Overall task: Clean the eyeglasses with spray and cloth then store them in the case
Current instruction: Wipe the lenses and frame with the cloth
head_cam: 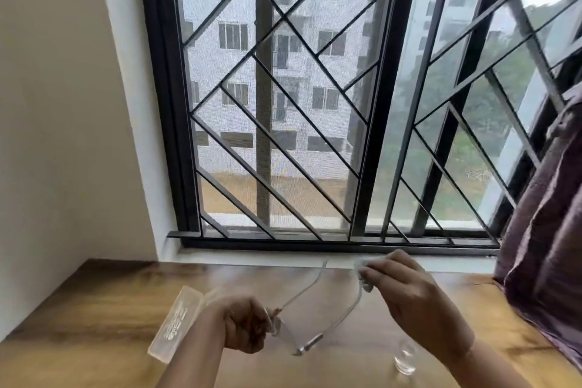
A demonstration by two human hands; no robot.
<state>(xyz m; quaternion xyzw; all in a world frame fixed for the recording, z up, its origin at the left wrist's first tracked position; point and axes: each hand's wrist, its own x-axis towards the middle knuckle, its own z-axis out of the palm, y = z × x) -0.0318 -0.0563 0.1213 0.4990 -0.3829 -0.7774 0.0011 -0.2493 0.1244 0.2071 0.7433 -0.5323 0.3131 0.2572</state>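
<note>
1. Wooden table [104,302] with a brown grain fills the lower part of the head view; its far edge meets a white sill below a black-framed window [371,104] with a diagonal metal grille.
2. Eyeglasses [302,321] with a thin, pale frame are held above the middle of the table, temples unfolded and pointing toward the far edge.
3. Left hand [245,324] is closed in a narrow pinch on the near left corner of the frame, at the hinge, fingers curled in toward the palm.
4. Right hand [406,296] is closed around a small white cloth [365,274], pressing it against the far end of the right temple; the cloth wraps that tip and hides it.
5. Clear rectangular case [176,324] lies flat on the table toward the left edge, just left of the left wrist, which crosses its near right corner. Printed marks show on its lid; whether anything lies inside cannot be told.
6. Small clear spray bottle [406,356] stands near the table's near edge, below the right hand and partly behind the right forearm; it is blurred, and its contents cannot be made out.
7. Purple curtain [548,230] hangs down over the right edge of the table, well apart from both hands.
8. Cream wall [63,104] bounds the table on the left.
</note>
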